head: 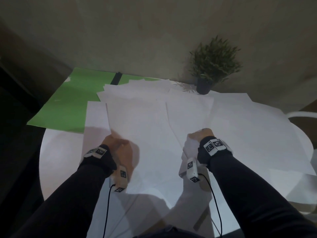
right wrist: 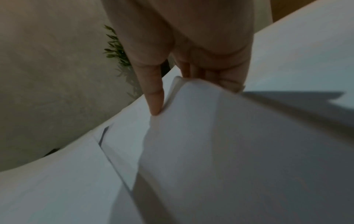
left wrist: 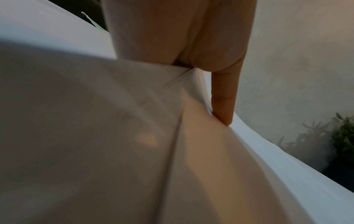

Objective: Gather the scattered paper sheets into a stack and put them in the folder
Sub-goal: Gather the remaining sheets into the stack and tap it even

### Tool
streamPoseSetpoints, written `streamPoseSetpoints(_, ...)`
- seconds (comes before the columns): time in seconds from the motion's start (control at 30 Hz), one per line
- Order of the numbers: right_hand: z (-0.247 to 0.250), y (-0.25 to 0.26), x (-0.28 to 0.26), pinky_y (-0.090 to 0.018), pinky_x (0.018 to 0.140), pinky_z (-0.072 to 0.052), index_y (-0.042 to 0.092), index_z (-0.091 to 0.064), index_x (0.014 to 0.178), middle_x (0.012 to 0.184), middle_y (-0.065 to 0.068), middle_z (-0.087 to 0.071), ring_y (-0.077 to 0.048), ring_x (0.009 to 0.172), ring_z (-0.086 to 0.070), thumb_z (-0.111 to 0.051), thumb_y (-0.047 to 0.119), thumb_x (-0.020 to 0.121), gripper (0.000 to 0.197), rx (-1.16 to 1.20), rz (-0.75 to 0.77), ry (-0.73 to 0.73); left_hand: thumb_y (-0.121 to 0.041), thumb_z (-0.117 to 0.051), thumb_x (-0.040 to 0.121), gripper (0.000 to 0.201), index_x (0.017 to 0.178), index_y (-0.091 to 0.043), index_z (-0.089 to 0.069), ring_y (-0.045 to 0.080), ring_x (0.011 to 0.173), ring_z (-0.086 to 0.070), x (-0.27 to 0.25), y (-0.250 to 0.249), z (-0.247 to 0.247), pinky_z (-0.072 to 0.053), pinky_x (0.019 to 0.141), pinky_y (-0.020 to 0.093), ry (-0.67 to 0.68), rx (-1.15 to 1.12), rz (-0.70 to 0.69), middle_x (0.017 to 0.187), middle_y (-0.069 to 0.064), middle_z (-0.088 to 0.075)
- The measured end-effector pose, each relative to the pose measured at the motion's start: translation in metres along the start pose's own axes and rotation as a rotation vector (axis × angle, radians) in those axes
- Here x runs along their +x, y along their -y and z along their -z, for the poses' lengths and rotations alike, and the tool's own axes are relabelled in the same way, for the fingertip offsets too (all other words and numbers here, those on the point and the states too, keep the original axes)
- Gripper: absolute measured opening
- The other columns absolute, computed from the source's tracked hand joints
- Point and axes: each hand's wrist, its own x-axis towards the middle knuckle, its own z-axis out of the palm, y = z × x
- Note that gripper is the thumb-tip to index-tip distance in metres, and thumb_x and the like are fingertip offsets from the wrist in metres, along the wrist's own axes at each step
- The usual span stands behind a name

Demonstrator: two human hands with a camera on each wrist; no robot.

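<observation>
Several white paper sheets [head: 145, 117] lie overlapping across the round white table [head: 56, 160]. An open green folder [head: 68, 100] lies flat at the back left, partly under the sheets. My left hand [head: 118, 145] grips the near left edge of a sheet [left wrist: 114, 136], thumb on top. My right hand [head: 200, 134] pinches the near edge of a sheet [right wrist: 210, 136] on the right, thumb on one side and the other fingers behind. Both held edges are lifted off the table.
A small potted plant [head: 211, 66] stands at the back right against the beige wall [head: 154, 31]. A white chair back [head: 303, 114] shows at the right beyond the table edge. Dark floor lies to the left of the table.
</observation>
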Motion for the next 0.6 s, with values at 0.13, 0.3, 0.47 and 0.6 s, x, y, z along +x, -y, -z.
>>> streamPoseSetpoints(0.13,-0.001,0.009,-0.004,-0.026,0.076,-0.041,0.004,-0.059,0.11,0.101,-0.011,-0.057,-0.029,0.098,-0.058,-0.068,0.019,0.082,0.032,-0.068,0.102,-0.016,-0.001,-0.074,0.073,0.014,0.071,-0.005,-0.061,0.031,0.081,-0.059,-0.001,0.0,0.0,-0.049,0.081,0.039,-0.006,0.009,-0.014,0.075,0.013,-0.063)
streamPoseSetpoints(0.3,0.005,0.03,-0.02,-0.028,0.078,-0.039,0.004,-0.05,0.103,0.108,-0.017,-0.055,-0.032,0.11,-0.054,-0.057,0.013,0.09,0.017,-0.099,0.321,-0.122,-0.002,-0.075,0.073,0.015,0.068,-0.005,-0.061,0.031,0.085,-0.06,-0.002,-0.002,0.001,-0.049,0.091,0.045,-0.001,0.048,-0.022,0.081,0.016,-0.064)
streamPoseSetpoints(0.47,0.039,0.064,-0.038,-0.027,0.084,-0.04,0.001,-0.053,0.12,0.122,-0.018,-0.058,-0.031,0.112,-0.055,-0.06,0.012,0.088,0.033,0.06,0.504,-0.366,-0.002,-0.075,0.073,0.017,0.067,-0.005,-0.059,0.029,0.083,-0.058,-0.006,-0.004,-0.001,-0.048,0.084,0.04,-0.025,0.059,-0.023,0.075,0.012,-0.062)
streamPoseSetpoints(0.6,0.061,0.089,-0.061,-0.017,0.08,-0.041,0.005,-0.057,0.118,0.112,-0.007,-0.062,-0.016,0.098,-0.056,-0.066,0.005,0.083,0.036,0.425,0.702,-0.416,-0.002,-0.074,0.074,0.016,0.067,-0.006,-0.059,0.029,0.084,-0.059,-0.008,-0.005,-0.003,-0.048,0.082,0.037,-0.027,0.073,-0.026,0.075,0.011,-0.062)
